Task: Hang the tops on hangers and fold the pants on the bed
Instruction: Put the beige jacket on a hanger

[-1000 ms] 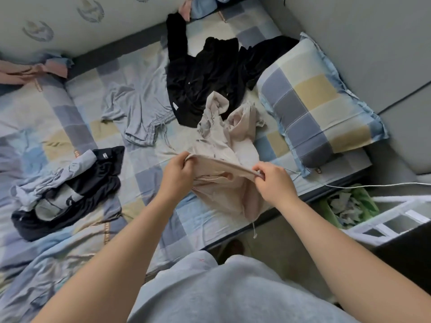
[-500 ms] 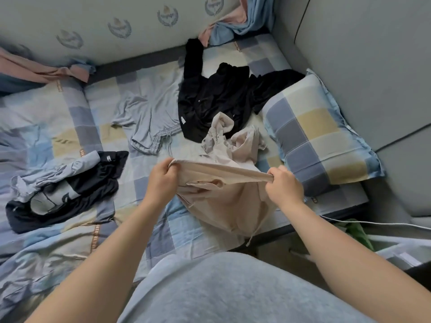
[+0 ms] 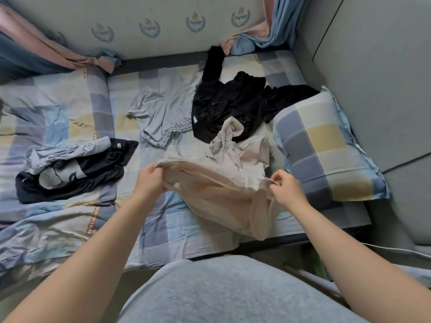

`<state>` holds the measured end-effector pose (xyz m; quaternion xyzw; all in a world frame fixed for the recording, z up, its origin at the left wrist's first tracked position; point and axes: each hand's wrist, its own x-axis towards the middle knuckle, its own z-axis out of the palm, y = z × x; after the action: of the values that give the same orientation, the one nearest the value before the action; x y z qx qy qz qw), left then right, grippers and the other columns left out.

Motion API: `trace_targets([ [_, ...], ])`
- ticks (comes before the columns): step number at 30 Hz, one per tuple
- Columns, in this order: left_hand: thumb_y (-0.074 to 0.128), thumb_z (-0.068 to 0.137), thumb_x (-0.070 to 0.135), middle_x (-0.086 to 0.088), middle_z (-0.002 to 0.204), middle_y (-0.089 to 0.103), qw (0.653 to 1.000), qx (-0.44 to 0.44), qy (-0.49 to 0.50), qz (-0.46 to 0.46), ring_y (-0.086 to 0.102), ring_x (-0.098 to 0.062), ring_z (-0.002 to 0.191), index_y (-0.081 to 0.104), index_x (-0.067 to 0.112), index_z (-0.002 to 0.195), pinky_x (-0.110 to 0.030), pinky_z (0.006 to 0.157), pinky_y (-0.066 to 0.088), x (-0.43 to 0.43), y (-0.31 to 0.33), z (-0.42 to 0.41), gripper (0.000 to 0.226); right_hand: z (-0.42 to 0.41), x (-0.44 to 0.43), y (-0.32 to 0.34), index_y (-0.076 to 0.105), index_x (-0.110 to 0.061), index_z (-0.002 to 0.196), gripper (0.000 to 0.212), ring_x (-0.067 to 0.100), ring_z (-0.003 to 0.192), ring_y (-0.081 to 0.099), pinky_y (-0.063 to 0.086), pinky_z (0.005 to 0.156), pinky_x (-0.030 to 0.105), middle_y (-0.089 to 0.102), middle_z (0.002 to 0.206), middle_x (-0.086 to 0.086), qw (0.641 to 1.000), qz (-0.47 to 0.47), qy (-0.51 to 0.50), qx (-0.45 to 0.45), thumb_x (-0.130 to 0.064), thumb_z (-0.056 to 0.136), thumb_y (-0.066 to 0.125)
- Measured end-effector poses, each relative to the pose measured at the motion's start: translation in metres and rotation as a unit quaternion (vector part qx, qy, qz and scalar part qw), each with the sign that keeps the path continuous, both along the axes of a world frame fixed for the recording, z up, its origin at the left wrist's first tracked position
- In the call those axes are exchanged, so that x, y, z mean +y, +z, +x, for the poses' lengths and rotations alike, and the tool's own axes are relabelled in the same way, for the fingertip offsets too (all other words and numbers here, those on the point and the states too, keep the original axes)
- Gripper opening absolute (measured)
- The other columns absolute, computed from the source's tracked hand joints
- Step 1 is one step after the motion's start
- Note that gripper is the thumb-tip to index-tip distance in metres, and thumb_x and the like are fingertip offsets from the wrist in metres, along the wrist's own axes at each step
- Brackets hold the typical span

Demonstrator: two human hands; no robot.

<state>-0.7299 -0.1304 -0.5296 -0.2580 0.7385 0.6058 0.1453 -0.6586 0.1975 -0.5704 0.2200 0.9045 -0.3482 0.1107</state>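
Two hands work nearest: the left hand (image 3: 149,180) and the right hand (image 3: 285,188) each pinch the top edge of one beige garment (image 3: 221,199), held taut between them over the bed (image 3: 161,229) (its far end is a crumpled heap, hard to sort out). Beyond lie a dark bundle (image 3: 70,178), grey shorts (image 3: 163,115) and a black top (image 3: 228,106), with one pillow (image 3: 326,145) to the right. The hands are wider apart than half a second ago.

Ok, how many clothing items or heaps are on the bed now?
4: beige garment, gripped by left hand and right hand, at the front; black top behind it; grey-blue shorts mid-bed; dark bundle at left, possibly several pieces.
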Motion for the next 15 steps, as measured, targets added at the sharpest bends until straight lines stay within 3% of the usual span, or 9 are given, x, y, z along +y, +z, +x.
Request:
trace_targets([
  [2, 0.045, 0.102, 0.009, -0.008, 0.092, 0.067, 0.999, -0.014, -0.050, -0.008, 0.064, -0.027, 0.089, 0.065, 0.015, 0.099, -0.033, 0.066, 0.059, -0.003, -0.006, 0.007, 0.021, -0.006, -0.023, 0.016, 0.061, -0.011, 0.090, 0.004, 0.026, 0.081, 0.058, 0.047, 0.072, 0.038, 0.064, 0.085, 0.010, 0.998, -0.051, 0.017, 0.029, -0.014, 0.093, 0.063],
  [4, 0.056, 0.101, 0.018, -0.007, 0.113, 0.066, 0.991, -0.021, -0.123, -0.037, 0.064, -0.023, 0.101, 0.060, 0.018, 0.118, -0.036, 0.079, 0.057, -0.007, -0.006, 0.014, 0.018, -0.009, -0.047, 0.032, 0.062, -0.010, 0.089, 0.005, 0.018, 0.072, 0.054, 0.043, 0.065, 0.033, 0.063, 0.079, 0.009, 0.994, -0.090, 0.023, 0.060, -0.013, 0.092, 0.064],
  [6, 0.067, 0.096, 0.026, 0.002, 0.128, 0.056, 0.978, -0.024, -0.199, -0.056, 0.058, -0.013, 0.106, 0.052, 0.022, 0.135, -0.027, 0.078, 0.049, -0.009, -0.003, 0.020, 0.042, -0.010, -0.070, 0.051, 0.065, -0.013, 0.086, 0.006, 0.003, 0.058, 0.047, 0.037, 0.055, 0.020, 0.058, 0.069, 0.002, 0.989, -0.106, 0.035, 0.099, -0.014, 0.092, 0.065],
  [8, 0.075, 0.089, 0.035, 0.012, 0.128, 0.047, 0.954, 0.022, -0.284, -0.098, 0.047, -0.008, 0.114, 0.048, 0.026, 0.142, -0.024, 0.086, 0.041, -0.008, 0.003, 0.028, 0.060, -0.012, -0.094, 0.072, 0.070, -0.015, 0.088, 0.007, -0.004, 0.053, 0.048, 0.035, 0.050, 0.010, 0.057, 0.066, -0.003, 0.983, -0.122, 0.047, 0.132, -0.014, 0.093, 0.065],
  [10, 0.078, 0.084, 0.041, 0.017, 0.125, 0.052, 0.918, 0.086, -0.370, -0.115, 0.050, -0.006, 0.116, 0.051, 0.031, 0.139, -0.025, 0.090, 0.040, -0.002, 0.014, 0.036, 0.062, -0.012, -0.117, 0.093, 0.072, -0.017, 0.088, 0.011, -0.005, 0.055, 0.050, 0.037, 0.053, 0.008, 0.061, 0.067, -0.004, 0.973, -0.161, 0.065, 0.154, -0.011, 0.093, 0.064],
  [12, 0.076, 0.086, 0.039, 0.013, 0.112, 0.066, 0.893, 0.146, -0.413, -0.103, 0.061, -0.011, 0.106, 0.061, 0.031, 0.122, -0.031, 0.085, 0.048, 0.006, 0.022, 0.043, 0.040, -0.011, -0.137, 0.109, 0.073, -0.016, 0.088, 0.015, 0.002, 0.063, 0.055, 0.045, 0.061, 0.017, 0.067, 0.071, 0.001, 0.963, -0.188, 0.089, 0.169, -0.006, 0.092, 0.063],
  [14, 0.065, 0.094, 0.027, 0.003, 0.088, 0.068, 0.887, 0.209, -0.391, -0.127, 0.062, -0.017, 0.085, 0.067, 0.021, 0.099, -0.040, 0.078, 0.050, 0.006, 0.030, 0.046, 0.008, -0.009, -0.150, 0.118, 0.073, -0.016, 0.089, 0.018, 0.005, 0.060, 0.052, 0.043, 0.059, 0.019, 0.066, 0.071, 0.007, 0.965, -0.152, 0.107, 0.186, -0.003, 0.089, 0.060],
  [15, 0.059, 0.097, 0.021, 0.000, 0.078, 0.065, 0.890, 0.234, -0.365, -0.139, 0.057, -0.017, 0.075, 0.065, 0.015, 0.090, -0.040, 0.071, 0.048, 0.002, 0.033, 0.045, 0.011, -0.009, -0.154, 0.119, 0.073, -0.016, 0.089, 0.021, 0.004, 0.058, 0.049, 0.038, 0.057, 0.014, 0.063, 0.069, 0.003, 0.967, -0.109, 0.111, 0.200, -0.001, 0.086, 0.059],
])
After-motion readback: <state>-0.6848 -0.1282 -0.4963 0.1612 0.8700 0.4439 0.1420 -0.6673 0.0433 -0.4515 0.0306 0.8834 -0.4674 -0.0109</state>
